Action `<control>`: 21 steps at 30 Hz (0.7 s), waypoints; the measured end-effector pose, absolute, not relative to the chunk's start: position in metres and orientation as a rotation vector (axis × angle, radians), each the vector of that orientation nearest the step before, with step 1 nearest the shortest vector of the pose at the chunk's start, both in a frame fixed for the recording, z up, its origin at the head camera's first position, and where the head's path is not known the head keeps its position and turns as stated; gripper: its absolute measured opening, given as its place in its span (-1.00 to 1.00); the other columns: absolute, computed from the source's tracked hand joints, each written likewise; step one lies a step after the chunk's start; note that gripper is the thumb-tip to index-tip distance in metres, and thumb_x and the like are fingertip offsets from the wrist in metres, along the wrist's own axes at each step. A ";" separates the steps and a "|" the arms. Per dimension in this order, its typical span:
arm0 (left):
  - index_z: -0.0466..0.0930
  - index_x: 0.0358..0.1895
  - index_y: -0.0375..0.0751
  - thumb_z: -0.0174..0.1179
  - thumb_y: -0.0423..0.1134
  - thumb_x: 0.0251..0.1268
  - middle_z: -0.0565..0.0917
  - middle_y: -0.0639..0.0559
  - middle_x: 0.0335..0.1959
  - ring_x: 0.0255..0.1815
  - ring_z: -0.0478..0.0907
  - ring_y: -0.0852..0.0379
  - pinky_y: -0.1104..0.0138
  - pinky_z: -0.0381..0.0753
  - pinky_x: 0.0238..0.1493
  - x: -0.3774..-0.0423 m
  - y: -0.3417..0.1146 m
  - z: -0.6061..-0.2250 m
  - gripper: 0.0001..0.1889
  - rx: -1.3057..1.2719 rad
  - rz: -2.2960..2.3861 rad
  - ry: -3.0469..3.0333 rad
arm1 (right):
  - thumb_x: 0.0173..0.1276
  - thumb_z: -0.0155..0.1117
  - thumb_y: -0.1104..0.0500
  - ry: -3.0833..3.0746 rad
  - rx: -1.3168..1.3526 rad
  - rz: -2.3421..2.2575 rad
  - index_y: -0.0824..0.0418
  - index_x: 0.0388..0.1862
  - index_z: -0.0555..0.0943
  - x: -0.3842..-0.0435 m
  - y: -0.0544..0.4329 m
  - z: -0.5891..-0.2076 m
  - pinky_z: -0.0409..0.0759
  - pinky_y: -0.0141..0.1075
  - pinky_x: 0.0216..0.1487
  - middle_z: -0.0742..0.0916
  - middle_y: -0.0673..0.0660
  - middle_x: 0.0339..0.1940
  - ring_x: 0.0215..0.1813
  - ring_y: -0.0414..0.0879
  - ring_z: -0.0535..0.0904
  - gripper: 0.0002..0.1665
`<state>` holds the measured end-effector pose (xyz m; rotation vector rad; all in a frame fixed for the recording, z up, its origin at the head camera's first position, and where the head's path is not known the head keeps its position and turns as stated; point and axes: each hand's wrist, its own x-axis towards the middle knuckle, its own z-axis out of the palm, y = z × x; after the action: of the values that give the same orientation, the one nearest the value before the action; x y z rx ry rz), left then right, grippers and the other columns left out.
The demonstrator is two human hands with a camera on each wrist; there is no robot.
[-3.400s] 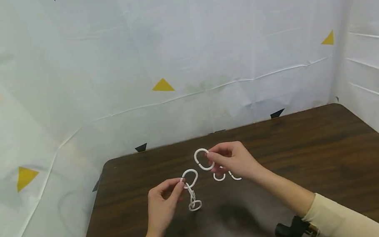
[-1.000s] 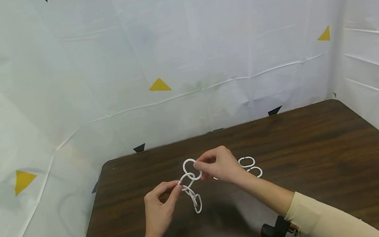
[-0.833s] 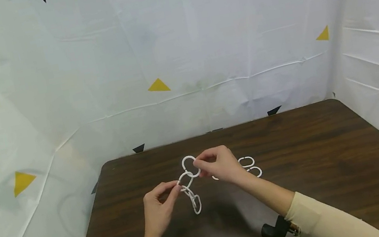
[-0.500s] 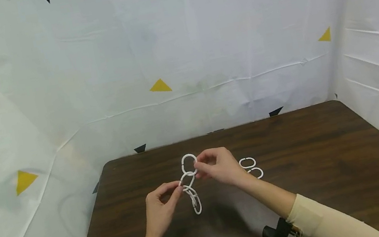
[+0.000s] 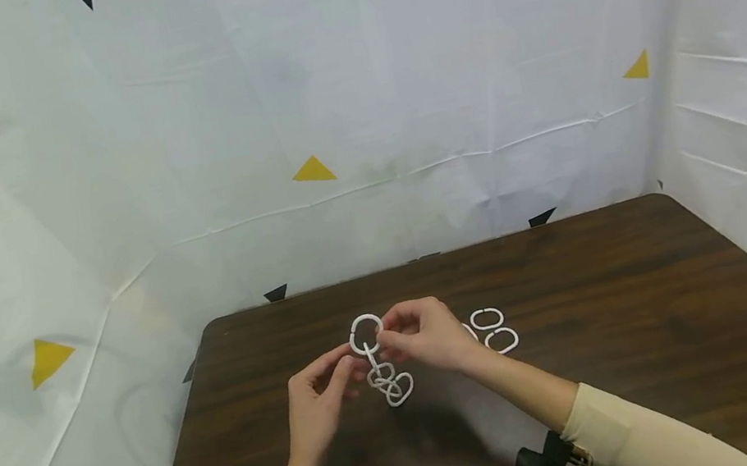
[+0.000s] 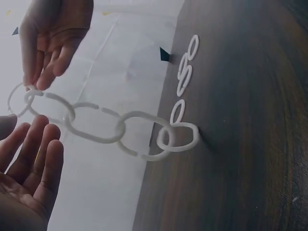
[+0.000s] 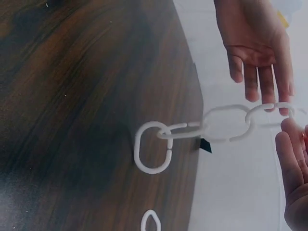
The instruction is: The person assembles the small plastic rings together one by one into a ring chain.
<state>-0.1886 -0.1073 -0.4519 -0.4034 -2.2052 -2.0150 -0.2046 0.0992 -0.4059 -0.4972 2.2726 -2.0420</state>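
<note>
A chain of white plastic C-shaped links [image 6: 94, 139] hangs over the brown table. My right hand [image 5: 429, 335] pinches its top link [image 5: 364, 319] between thumb and fingertips, and the other links dangle below, one through another. The top link has a small gap at its left side in the head view. Close by on the left is my left hand [image 5: 321, 400], its fingertips right at that link's left edge. In the left wrist view the left fingers [image 6: 48, 163] are spread and loosely extended, with the thumb tip close to the link.
Several loose white links [image 5: 501, 340] lie on the wooden table [image 5: 619, 306] to the right of the right hand. A black wrist camera [image 5: 543, 463] sits at the right sleeve. White sheeting [image 5: 358, 102] with yellow and black triangles stands around the table.
The right hand has brought its link to the chain and linked it on, now lifting the chain by it. The left hand has let go of the link it pinched, which hangs below.
</note>
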 end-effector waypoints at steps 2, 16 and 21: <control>0.68 0.01 -0.31 0.23 -0.22 0.39 0.73 -0.29 -0.24 -0.31 0.71 -0.11 0.15 0.70 -0.38 -0.189 -0.107 -0.450 -0.74 -0.396 -2.055 -2.200 | 0.27 0.35 0.38 2.270 -0.509 -2.031 0.45 -0.25 0.64 -0.203 0.099 -0.406 0.70 -0.08 -0.34 0.74 0.31 -0.39 -0.34 0.15 0.74 -0.87; 0.69 -0.13 -0.38 0.29 -0.26 0.32 0.68 -0.43 -0.25 -0.38 0.70 0.03 0.28 0.65 -0.46 -0.188 -0.104 -0.447 -0.78 -0.346 -2.109 -2.154 | 0.29 0.33 0.38 2.244 -0.605 -1.952 0.47 -0.17 0.66 -0.206 0.106 -0.407 0.70 -0.04 -0.28 0.75 0.32 -0.30 -0.27 0.15 0.75 -0.83; 0.68 -0.12 -0.42 0.28 -0.27 0.33 0.71 -0.34 -0.26 -0.36 0.71 -0.08 0.25 0.65 -0.47 -0.189 -0.107 -0.447 -0.77 -0.371 -2.090 -2.144 | 0.30 0.32 0.34 2.422 -0.574 -1.840 0.38 -0.13 0.69 -0.214 0.124 -0.405 0.70 -0.14 -0.31 0.77 0.24 -0.32 -0.31 0.05 0.74 -0.81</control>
<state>-0.1894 -0.1065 -0.4467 -0.3711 -2.1440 -2.0898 -0.2138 0.1240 -0.4050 -0.5743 2.4223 -1.8400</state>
